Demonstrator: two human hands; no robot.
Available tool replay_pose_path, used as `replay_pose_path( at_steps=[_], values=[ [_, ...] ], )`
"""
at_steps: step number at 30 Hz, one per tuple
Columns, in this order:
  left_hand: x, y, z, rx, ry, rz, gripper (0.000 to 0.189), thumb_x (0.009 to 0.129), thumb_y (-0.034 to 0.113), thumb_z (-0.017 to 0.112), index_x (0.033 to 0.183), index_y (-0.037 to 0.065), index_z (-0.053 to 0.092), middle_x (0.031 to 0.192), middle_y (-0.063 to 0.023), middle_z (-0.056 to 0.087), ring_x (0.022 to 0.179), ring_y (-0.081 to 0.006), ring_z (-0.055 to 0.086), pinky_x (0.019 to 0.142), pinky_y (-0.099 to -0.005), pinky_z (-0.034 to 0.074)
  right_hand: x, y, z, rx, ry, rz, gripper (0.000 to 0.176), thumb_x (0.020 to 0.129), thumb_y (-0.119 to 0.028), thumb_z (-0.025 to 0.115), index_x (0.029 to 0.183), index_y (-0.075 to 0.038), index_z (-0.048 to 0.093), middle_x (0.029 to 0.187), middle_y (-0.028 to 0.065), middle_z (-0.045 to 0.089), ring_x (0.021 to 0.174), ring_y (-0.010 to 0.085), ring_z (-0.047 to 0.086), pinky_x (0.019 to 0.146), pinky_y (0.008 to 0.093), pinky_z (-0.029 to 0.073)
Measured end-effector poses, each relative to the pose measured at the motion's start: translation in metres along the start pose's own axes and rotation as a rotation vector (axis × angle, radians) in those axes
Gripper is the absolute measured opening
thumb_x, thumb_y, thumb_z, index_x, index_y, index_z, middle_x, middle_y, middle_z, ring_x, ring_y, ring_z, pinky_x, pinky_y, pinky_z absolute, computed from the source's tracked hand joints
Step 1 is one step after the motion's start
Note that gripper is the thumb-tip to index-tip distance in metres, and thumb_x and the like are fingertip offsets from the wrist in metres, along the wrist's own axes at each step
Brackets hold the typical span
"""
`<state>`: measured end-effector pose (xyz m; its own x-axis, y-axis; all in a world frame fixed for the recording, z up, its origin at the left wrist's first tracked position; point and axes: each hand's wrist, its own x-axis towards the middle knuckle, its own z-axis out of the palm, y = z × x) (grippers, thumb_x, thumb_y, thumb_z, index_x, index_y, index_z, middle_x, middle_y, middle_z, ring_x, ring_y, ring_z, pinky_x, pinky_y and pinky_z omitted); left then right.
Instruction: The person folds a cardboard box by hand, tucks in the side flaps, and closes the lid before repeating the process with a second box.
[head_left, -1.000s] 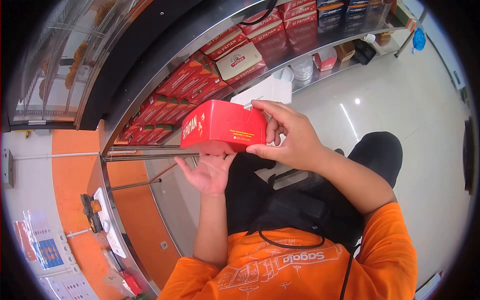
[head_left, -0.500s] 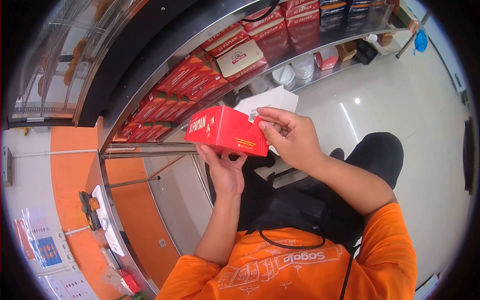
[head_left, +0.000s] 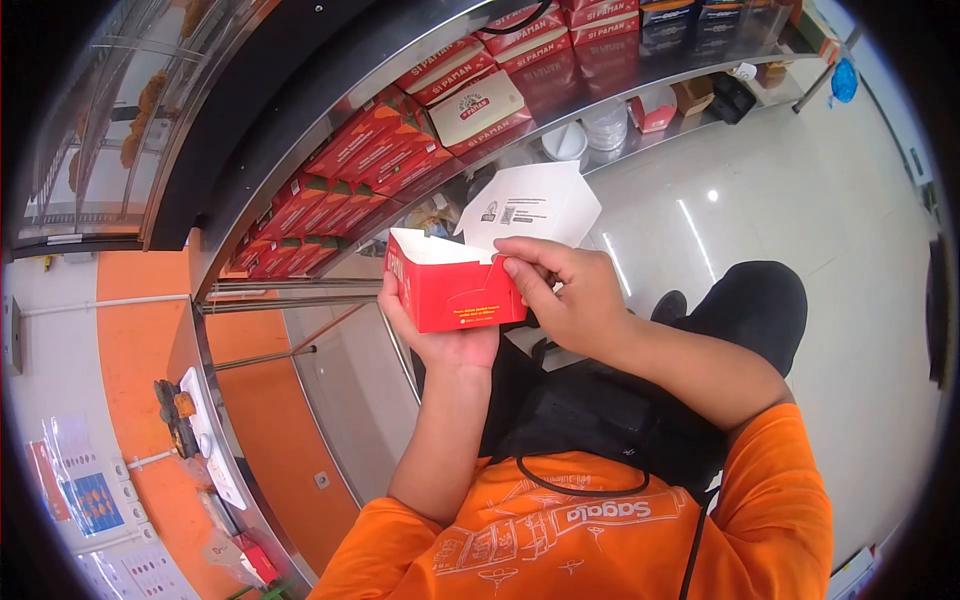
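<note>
Risk noted: the red box (head_left: 462, 298), held before the body with its white lid (head_left: 535, 205) raised, could have slipped if the supporting palm tilted, or creased if squeezed hard. The left hand (head_left: 450, 345) held it from below in a wide grasp, thumb up the left side, other fingers hidden. The right hand (head_left: 570, 290) pinched its upper right corner, thumb and forefinger nearly together.

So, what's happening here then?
Someone is holding a red box with both hands. The left hand supports it from below, and the right hand has its fingers on an upper corner. The lid stands open, showing its white, printed inside. More red boxes are stacked beyond it.
</note>
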<state>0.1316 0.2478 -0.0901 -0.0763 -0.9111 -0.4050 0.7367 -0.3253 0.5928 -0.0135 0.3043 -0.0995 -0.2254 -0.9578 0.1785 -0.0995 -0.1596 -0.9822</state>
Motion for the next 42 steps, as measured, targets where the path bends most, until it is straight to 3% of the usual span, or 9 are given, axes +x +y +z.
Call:
replay_pose_path(
  at_steps=[11,14,20,26,32,35,38,39,42],
  values=[
    [-0.011,0.004,0.019,0.0,-0.028,0.142,0.053,0.099,0.049,0.036,0.13,0.012,0.057,0.126,-0.0079,0.062,0.116,-0.0257,0.061,0.098,-0.0446,0.051,0.001,0.002,0.004,-0.033,0.064,-0.09,0.017,0.097,-0.006,0.063,0.11,0.0,0.069,0.103,0.0193,0.072,0.087,0.0248,0.072,0.075,0.033,0.055],
    [-0.013,0.003,0.021,0.034,-0.024,0.2,0.058,0.098,0.052,0.037,0.136,0.01,0.05,0.13,-0.009,0.06,0.119,-0.0257,0.06,0.1,-0.0437,0.05,0.002,0.004,0.006,-0.016,0.109,-0.173,0.012,0.095,-0.002,0.062,0.105,0.001,0.068,0.101,0.0161,0.068,0.084,0.0237,0.07,0.074,0.0322,0.054],
    [-0.013,0.002,0.019,0.102,-0.048,0.318,0.062,0.098,0.052,0.038,0.139,0.006,0.044,0.131,-0.0112,0.059,0.118,-0.0235,0.061,0.099,-0.0403,0.05,0.003,0.006,0.004,0.257,-0.004,0.035,0.01,0.093,0.007,0.057,0.096,0.003,0.064,0.091,0.0084,0.06,0.076,0.0157,0.061,0.069,0.0292,0.051],
    [-0.012,0.003,0.018,0.134,-0.106,0.341,0.062,0.098,0.051,0.038,0.139,0.004,0.044,0.129,-0.0118,0.06,0.117,-0.0227,0.062,0.098,-0.0388,0.05,0.009,0.006,-0.005,0.216,-0.131,0.024,0.015,0.089,0.013,0.052,0.09,0.002,0.062,0.092,0.0101,0.061,0.076,0.0175,0.062,0.068,0.0285,0.049],
    [-0.009,0.005,0.013,0.106,-0.111,0.289,0.063,0.098,0.052,0.038,0.14,0.005,0.045,0.131,-0.0119,0.06,0.118,-0.0239,0.061,0.1,-0.0404,0.05,0.004,0.003,-0.003,0.018,-0.102,-0.267,0.02,0.087,0.011,0.056,0.099,0.0,0.068,0.1,0.0141,0.065,0.085,0.0276,0.067,0.075,0.0318,0.054],
    [-0.005,0.007,0.01,0.036,-0.175,0.269,0.063,0.098,0.053,0.037,0.14,0.007,0.045,0.132,-0.0111,0.06,0.12,-0.0253,0.061,0.1,-0.0413,0.05,-0.003,-0.019,-0.005,-0.035,-0.079,-0.247,0.032,0.086,0.014,0.061,0.112,-0.002,0.071,0.106,0.0134,0.067,0.091,0.0239,0.069,0.08,0.0313,0.055],
    [0.003,0.017,0.004,-0.069,-0.235,0.236,0.062,0.098,0.054,0.034,0.14,0.011,0.049,0.135,-0.0079,0.059,0.123,-0.027,0.059,0.103,-0.0453,0.049,-0.006,-0.034,-0.022,-0.142,-0.037,-0.681,0.03,0.085,0.011,0.064,0.112,-0.001,0.071,0.113,0.0153,0.065,0.092,0.0262,0.069,0.081,0.0332,0.056],
    [0.004,0.022,0.004,-0.092,-0.221,0.201,0.062,0.098,0.054,0.034,0.14,0.012,0.05,0.135,-0.0073,0.059,0.123,-0.0273,0.058,0.103,-0.0464,0.049,-0.001,-0.027,-0.032,-0.185,-0.048,-0.814,0.038,0.087,0.007,0.066,0.125,-0.001,0.064,0.131,0.0178,0.058,0.099,0.0249,0.068,0.085,0.0334,0.055],
    [0.002,0.027,0.0,-0.138,-0.215,0.146,0.058,0.099,0.049,0.035,0.141,0.013,0.053,0.138,-0.0073,0.059,0.128,-0.0293,0.056,0.107,-0.0503,0.046,0.006,-0.016,-0.032,-0.028,0.264,-0.317,0.048,0.093,-0.003,0.066,0.138,-0.003,0.052,0.143,0.0161,0.047,0.108,0.0217,0.065,0.085,0.0331,0.054]
  ],
)
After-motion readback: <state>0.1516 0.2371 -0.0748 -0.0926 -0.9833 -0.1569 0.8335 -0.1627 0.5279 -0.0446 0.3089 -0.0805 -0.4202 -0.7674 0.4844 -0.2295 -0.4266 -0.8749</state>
